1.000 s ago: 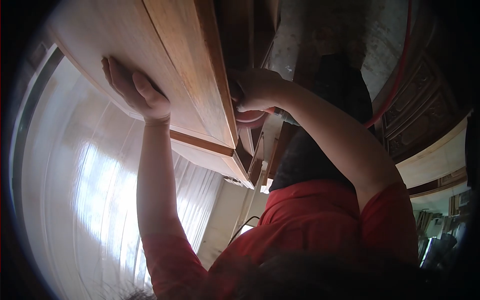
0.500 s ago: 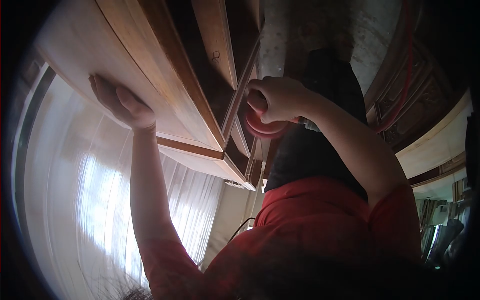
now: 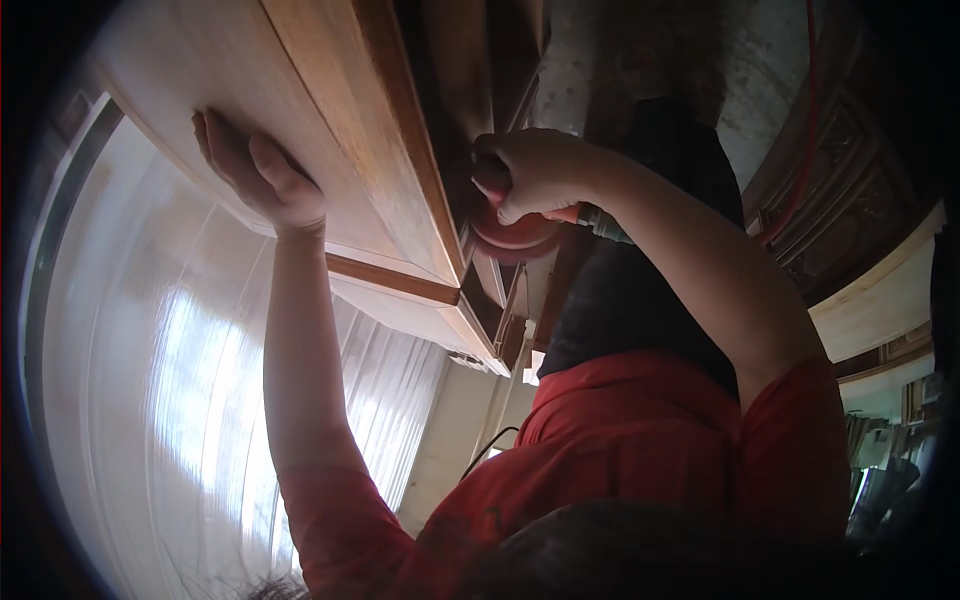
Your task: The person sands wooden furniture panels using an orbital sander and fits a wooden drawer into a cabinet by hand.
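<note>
My left hand [image 3: 258, 175] lies with extended fingers against the pale face of a wooden panel [image 3: 290, 120], part of a large cabinet-like piece. In my right hand [image 3: 550, 170] is a round red palm sander [image 3: 515, 243], gripped from above with the fingers curled over its top. An air fitting [image 3: 606, 225] sticks out of the sander toward my wrist. The sander's disc is beside the dark inner side of the panel's brown edge [image 3: 405, 130]; whether it touches the wood there I cannot tell.
A thin red hose [image 3: 808, 130] hangs at the right, by carved dark wood panels [image 3: 840, 200]. Translucent sheeting [image 3: 200, 380] glows at the left. Below me is a stained concrete floor [image 3: 765, 90]. A pale curved board [image 3: 880, 270] stands to the right.
My right hand and the sander have shifted left and slightly up, further in behind the panel's edge. The panel and my left hand appear slightly further right in the view.
</note>
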Tool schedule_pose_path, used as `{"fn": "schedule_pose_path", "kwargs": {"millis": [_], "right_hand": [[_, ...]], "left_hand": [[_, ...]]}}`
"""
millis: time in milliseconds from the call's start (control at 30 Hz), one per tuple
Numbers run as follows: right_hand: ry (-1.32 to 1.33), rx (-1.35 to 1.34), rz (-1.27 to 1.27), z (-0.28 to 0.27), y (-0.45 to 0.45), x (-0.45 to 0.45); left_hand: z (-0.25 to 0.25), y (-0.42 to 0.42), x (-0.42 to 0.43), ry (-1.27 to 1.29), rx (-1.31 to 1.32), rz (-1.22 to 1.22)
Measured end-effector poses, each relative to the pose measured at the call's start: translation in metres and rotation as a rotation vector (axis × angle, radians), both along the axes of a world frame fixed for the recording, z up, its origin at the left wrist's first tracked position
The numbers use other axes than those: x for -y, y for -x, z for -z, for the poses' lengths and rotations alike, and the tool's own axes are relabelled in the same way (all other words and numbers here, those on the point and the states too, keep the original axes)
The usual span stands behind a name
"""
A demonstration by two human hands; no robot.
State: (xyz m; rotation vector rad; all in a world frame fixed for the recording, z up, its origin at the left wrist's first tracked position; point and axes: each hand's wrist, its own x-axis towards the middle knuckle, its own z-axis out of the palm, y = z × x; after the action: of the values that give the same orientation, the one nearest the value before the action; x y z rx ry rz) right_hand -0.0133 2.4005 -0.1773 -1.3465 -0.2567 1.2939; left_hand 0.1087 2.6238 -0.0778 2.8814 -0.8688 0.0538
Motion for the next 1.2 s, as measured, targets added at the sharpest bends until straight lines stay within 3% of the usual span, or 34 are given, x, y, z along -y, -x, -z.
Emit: {"fn": "schedule_pose_path", "kwargs": {"millis": [33, 267, 333, 400, 600, 800, 1000, 1167, 1200], "right_hand": [[0.013, 0.002, 0.031, 0.002, 0.003, 0.005], [0.025, 0.006, 0.111, 0.003, -0.013, -0.026], [0.017, 0.010, 0.139, -0.002, -0.008, -0.027], [0.005, 0.024, 0.100, 0.001, -0.004, -0.018], [0.018, 0.107, 0.073, 0.003, -0.005, 0.001], [-0.002, 0.071, 0.118, -0.002, -0.014, -0.027], [-0.071, -0.068, 0.030, 0.002, 0.007, 0.000], [0.063, 0.109, 0.216, -0.002, 0.075, 0.059], [0.208, 0.215, 0.266, -0.003, 0.091, 0.066]], "left_hand": [[-0.001, 0.005, 0.005, 0.041, -0.052, -0.107], [0.000, 0.005, 0.006, 0.086, -0.072, -0.184], [0.003, 0.001, -0.004, 0.056, -0.060, -0.163], [0.005, -0.002, -0.010, -0.011, 0.035, 0.065], [0.000, 0.000, -0.005, -0.107, 0.033, -0.026], [0.000, -0.003, -0.010, -0.067, 0.046, 0.002], [-0.001, -0.004, -0.019, -0.137, 0.096, 0.046], [0.003, -0.004, -0.022, -0.059, 0.056, -0.041], [0.003, -0.001, -0.010, -0.056, 0.057, -0.031]]}}
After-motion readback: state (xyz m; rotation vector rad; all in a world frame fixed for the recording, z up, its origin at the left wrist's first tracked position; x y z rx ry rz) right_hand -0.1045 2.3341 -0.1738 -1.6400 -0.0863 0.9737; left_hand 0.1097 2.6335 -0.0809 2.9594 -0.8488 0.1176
